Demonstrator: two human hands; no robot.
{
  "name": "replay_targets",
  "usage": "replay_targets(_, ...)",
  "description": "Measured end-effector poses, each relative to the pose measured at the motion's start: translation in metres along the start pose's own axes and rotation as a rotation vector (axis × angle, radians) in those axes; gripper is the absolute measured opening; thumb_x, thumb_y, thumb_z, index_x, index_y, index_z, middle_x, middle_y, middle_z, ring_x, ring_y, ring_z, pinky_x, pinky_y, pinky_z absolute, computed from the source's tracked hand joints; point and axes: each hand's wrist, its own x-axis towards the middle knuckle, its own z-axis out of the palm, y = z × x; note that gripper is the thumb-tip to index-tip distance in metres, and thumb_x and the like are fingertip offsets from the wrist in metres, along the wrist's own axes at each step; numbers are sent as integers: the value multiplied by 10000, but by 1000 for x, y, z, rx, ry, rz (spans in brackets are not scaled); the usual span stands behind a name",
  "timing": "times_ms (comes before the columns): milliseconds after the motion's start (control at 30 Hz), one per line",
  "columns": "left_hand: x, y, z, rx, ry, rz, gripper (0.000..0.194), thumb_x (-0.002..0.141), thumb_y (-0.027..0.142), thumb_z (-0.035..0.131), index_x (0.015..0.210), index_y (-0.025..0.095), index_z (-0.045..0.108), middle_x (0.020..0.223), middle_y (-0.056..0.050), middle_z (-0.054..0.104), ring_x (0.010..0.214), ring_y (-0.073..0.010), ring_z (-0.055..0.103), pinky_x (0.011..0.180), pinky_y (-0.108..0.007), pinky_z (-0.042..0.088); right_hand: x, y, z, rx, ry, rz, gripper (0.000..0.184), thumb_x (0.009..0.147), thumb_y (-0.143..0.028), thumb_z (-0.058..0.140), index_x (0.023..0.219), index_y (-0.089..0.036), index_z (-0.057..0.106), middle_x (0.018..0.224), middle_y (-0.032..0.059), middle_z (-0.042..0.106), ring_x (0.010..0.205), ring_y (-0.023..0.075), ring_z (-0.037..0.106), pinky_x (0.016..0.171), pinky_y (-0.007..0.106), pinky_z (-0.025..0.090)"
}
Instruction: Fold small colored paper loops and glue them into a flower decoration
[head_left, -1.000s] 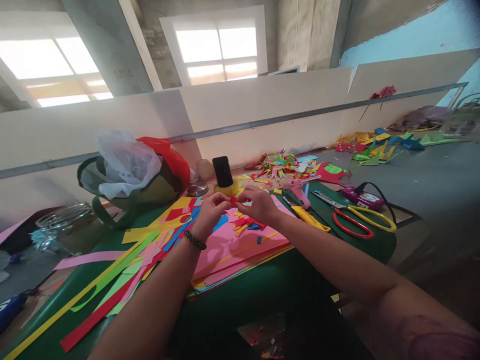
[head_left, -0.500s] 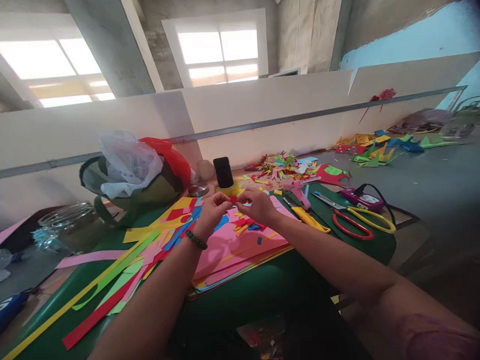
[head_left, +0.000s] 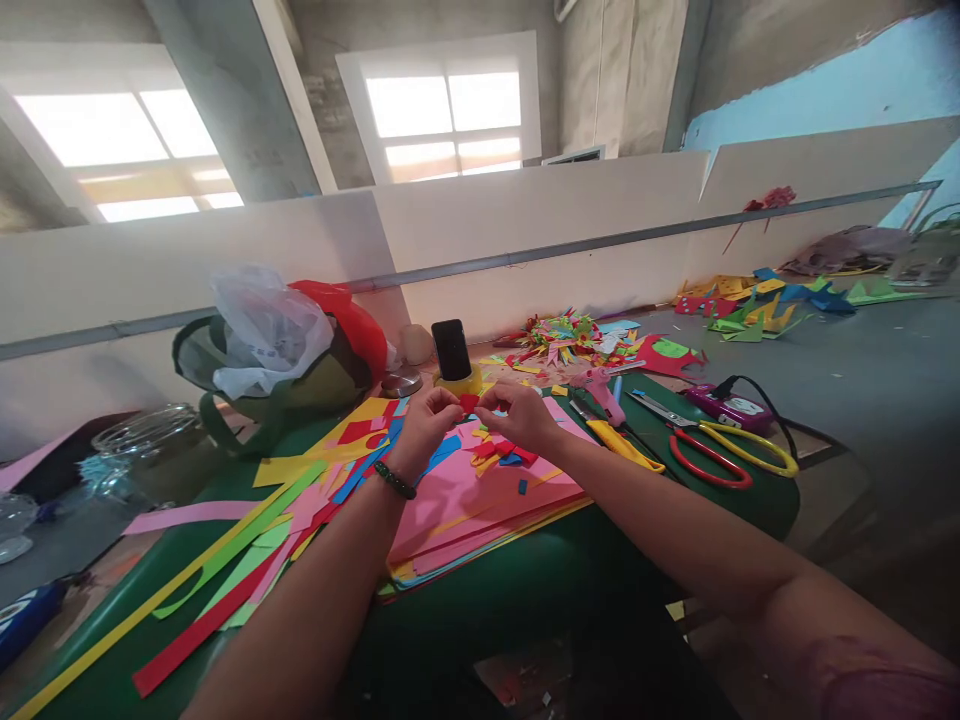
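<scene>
My left hand [head_left: 426, 425] and my right hand [head_left: 519, 412] meet above a stack of pink paper sheets [head_left: 472, 500]. Both pinch one small red paper piece [head_left: 468, 402] between their fingertips. A dark bead bracelet sits on my left wrist. Small red, yellow and blue paper scraps [head_left: 499, 454] lie on the pink stack just under my right hand. The sheets rest on a green cutting mat [head_left: 525, 580].
Long paper strips [head_left: 225, 560] fan out at left. Red-and-yellow scissors [head_left: 712, 450], a yellow knife [head_left: 622, 445] and a pink glue gun [head_left: 600, 385] lie at right. A phone [head_left: 451, 350] stands behind my hands, bags [head_left: 277, 340] to its left, and cut paper shapes [head_left: 570, 335] further back.
The view has shifted slightly to the left and up. Both hands stay pinched on the small red piece, with only small finger movements.
</scene>
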Motion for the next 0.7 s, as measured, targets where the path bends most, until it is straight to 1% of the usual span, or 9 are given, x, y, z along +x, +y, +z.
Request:
replay_targets(100,-1,-2,1,39,-16,48,139,543,277,622,605,184,540,565,46,538,560,-101,484,538,-231,364,0,0,3,-24,16,9,80,737,-188,657,664,-175,627,677,0,596,642,123,498,604,250,364)
replay_targets(200,0,-3,0,72,-17,72,121,551,271,614,600,184,546,576,43,538,563,-102,476,534,-234,356,1,-1,5,20,7,8,92,734,-163,615,643,-172,608,655,-6,578,620,115,482,593,248,357)
replay_targets(367,4,-5,-2,85,9,82,98,539,258,605,572,183,551,562,42,540,559,-104,479,553,-239,376,0,-5,1,150,-60,25,75,706,-159,591,633,-168,604,637,-9,577,603,108,468,569,242,353)
replay_targets(433,6,-6,-4,81,25,71,110,535,265,615,578,184,553,568,41,547,568,-109,496,558,-239,388,0,-7,-3,214,-118,45,69,702,-180,599,638,-163,615,653,-5,585,598,103,464,555,239,350)
replay_targets(500,7,-6,-8,63,49,41,128,529,273,625,583,186,549,566,42,546,568,-110,503,553,-235,397,-2,-9,-10,313,-255,77,96,710,-233,623,655,-155,632,649,-6,583,577,95,458,532,233,345)
replay_targets(533,8,-5,-10,45,61,17,136,526,274,629,585,186,544,567,43,547,568,-109,507,550,-231,400,-3,-10,-14,362,-371,101,139,719,-273,639,655,-149,638,631,-9,576,555,89,449,514,229,337)
replay_targets(633,8,-1,-16,-40,79,-98,171,520,273,645,606,190,523,595,37,566,588,-110,544,546,-216,413,-6,-11,-23,428,-792,174,315,759,-389,655,574,-135,621,523,-27,522,479,65,394,471,220,312)
replay_targets(667,7,0,-17,-79,70,-144,190,519,271,658,623,192,520,612,33,575,599,-113,561,546,-213,420,-6,-11,-26,421,-908,177,338,765,-395,656,559,-131,619,510,-28,519,474,60,394,475,215,324)
replay_targets(700,6,2,-19,-123,57,-180,211,519,269,671,649,194,523,632,30,585,611,-115,575,550,-211,431,-6,-11,-27,412,-995,167,302,753,-375,672,585,-126,639,531,-25,544,486,58,415,490,209,348)
